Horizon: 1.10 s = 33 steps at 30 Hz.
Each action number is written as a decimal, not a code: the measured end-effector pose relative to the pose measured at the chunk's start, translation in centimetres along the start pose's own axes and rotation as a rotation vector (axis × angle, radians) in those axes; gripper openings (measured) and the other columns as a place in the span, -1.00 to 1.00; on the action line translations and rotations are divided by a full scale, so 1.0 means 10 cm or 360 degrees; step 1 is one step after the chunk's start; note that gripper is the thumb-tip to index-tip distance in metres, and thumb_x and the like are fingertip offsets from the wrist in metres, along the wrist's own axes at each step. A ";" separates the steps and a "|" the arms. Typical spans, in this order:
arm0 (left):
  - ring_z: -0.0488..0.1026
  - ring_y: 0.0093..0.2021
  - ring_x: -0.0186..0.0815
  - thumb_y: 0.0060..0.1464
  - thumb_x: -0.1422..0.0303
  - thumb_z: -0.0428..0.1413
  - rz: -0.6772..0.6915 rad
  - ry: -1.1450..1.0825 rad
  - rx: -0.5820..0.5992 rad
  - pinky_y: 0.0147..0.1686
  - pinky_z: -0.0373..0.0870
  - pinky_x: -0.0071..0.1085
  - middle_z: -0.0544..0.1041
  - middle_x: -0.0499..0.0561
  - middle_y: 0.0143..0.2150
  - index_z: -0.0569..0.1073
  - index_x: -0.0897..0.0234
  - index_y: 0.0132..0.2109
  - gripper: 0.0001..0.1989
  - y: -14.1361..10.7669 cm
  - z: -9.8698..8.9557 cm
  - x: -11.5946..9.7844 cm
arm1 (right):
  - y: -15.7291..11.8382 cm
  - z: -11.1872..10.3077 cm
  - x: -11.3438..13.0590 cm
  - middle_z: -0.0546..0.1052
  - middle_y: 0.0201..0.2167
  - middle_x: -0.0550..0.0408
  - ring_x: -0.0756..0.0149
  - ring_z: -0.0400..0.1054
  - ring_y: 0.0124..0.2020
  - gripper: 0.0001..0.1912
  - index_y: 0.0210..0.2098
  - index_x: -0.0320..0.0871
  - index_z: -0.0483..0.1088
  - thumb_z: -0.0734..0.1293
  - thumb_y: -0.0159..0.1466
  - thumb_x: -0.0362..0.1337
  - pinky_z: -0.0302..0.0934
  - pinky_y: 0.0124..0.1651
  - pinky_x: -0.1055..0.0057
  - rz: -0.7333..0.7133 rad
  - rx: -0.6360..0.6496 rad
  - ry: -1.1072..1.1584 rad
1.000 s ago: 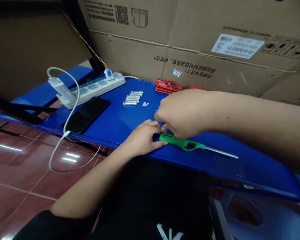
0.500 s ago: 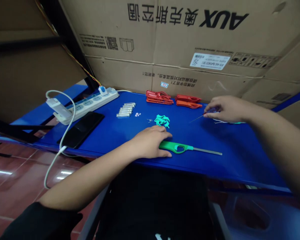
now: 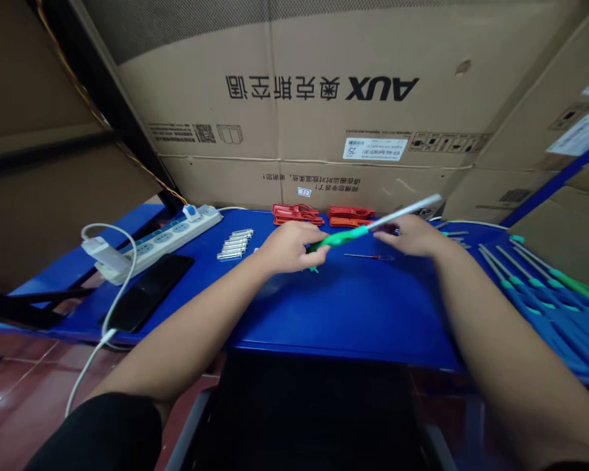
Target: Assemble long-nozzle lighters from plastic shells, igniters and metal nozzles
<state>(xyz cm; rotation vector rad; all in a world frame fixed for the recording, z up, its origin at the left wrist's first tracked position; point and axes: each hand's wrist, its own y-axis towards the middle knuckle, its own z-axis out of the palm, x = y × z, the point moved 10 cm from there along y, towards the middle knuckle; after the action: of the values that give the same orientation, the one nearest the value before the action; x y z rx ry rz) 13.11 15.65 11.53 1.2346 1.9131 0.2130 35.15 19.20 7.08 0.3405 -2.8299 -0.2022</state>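
Note:
My left hand [image 3: 294, 247] is closed around the green handle of a long-nosed lighter [image 3: 344, 237]. The lighter is raised off the table, its metal tube slanting up to the right. Beyond that tube is my right hand [image 3: 412, 235], fingers bent and thumb apart, with nothing visible in it. A small screwdriver [image 3: 375, 257] with a red collar and clear handle lies on the blue table [image 3: 343, 320], just below my right hand. Teal plastic pieces [image 3: 314, 269] are mostly hidden by my left hand.
Red lighter shells [image 3: 297, 213] and silver cylinders [image 3: 235, 243] lie farther back. Blue-handled lighters [image 3: 544, 301] line the right side. A power strip [image 3: 161, 242] and black phone [image 3: 152, 292] occupy the left. A cardboard box [image 3: 294, 118] stands behind.
My left hand has lifted the lighter off the table, tilting its tube upward. My right hand has let go of the screwdriver. The view has turned right, bringing the blue-handled lighters in.

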 end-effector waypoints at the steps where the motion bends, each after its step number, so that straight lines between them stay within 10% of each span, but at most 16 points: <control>1: 0.32 -0.50 -0.38 0.06 0.24 0.15 -0.0056 -0.0014 -0.0139 -0.43 0.22 -0.43 0.45 -0.05 -0.54 0.55 0.29 -0.44 -0.77 -0.04 -0.06 0.05 | 0.02 -0.06 0.03 0.59 -0.32 -0.05 0.20 0.44 -0.33 -0.62 -0.16 -0.18 0.53 0.20 0.30 -0.08 0.32 -0.25 0.28 0.0030 -0.0121 0.0087; 6: 0.38 -0.55 -0.36 0.31 0.12 -0.14 -0.0362 -0.0235 -0.0580 -0.51 0.28 -0.45 0.47 -0.01 -0.53 0.49 0.34 -0.36 -0.51 -0.19 -0.05 0.33 | -0.03 0.09 0.81 0.59 -0.19 -0.05 0.21 0.47 -0.26 -0.49 0.10 -0.16 0.38 0.08 0.41 0.03 0.40 -0.19 0.24 -0.0172 -0.0360 0.0662; 11: 0.42 -0.48 -0.36 0.35 0.10 -0.26 -0.0530 -0.0368 -0.0632 -0.42 0.37 -0.45 0.52 0.01 -0.45 0.46 0.35 -0.28 -0.46 -0.20 0.10 0.45 | -0.11 0.36 1.50 0.49 0.09 -0.08 0.22 0.43 0.04 -0.45 0.30 -0.10 0.15 0.12 0.42 0.03 0.34 0.12 0.22 -0.0350 -0.0540 0.1148; 17: 0.33 -0.51 -0.38 0.25 0.05 0.01 -0.0593 -0.0186 -0.0411 -0.41 0.23 -0.45 0.42 -0.07 -0.57 0.39 0.30 -0.51 -0.51 -0.25 0.05 0.37 | -0.20 0.30 1.26 0.55 -0.05 -0.01 0.16 0.49 -0.12 -0.48 0.30 -0.05 0.15 0.19 0.41 -0.07 0.38 0.01 0.16 -0.0205 -0.0752 0.1129; 25: 0.33 -0.52 -0.35 0.29 -0.01 -0.11 -0.0872 -0.0082 -0.0377 -0.48 0.20 -0.44 0.39 -0.06 -0.54 0.35 0.26 -0.44 -0.50 -0.29 0.05 0.69 | -0.20 0.59 1.38 0.59 -0.19 0.07 0.24 0.48 -0.24 -0.34 0.31 -0.10 0.16 0.32 0.23 -0.30 0.37 -0.13 0.29 -0.0257 -0.0191 0.0785; 33: 0.34 -0.50 -0.37 0.28 -0.04 -0.14 -0.0921 -0.0181 -0.0206 -0.47 0.24 -0.46 0.41 -0.07 -0.53 0.37 0.27 -0.43 -0.47 -0.29 0.28 0.79 | -0.19 0.64 1.24 0.62 -0.18 -0.06 0.10 0.51 -0.23 -0.57 0.20 -0.14 0.26 0.19 0.36 -0.25 0.28 -0.22 0.31 -0.0004 -0.0237 0.0533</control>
<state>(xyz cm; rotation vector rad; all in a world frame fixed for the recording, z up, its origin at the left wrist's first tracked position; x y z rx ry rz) 11.76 19.88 3.78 0.5591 2.0330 -0.0393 22.07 14.95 3.88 0.3128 -2.4681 -0.3220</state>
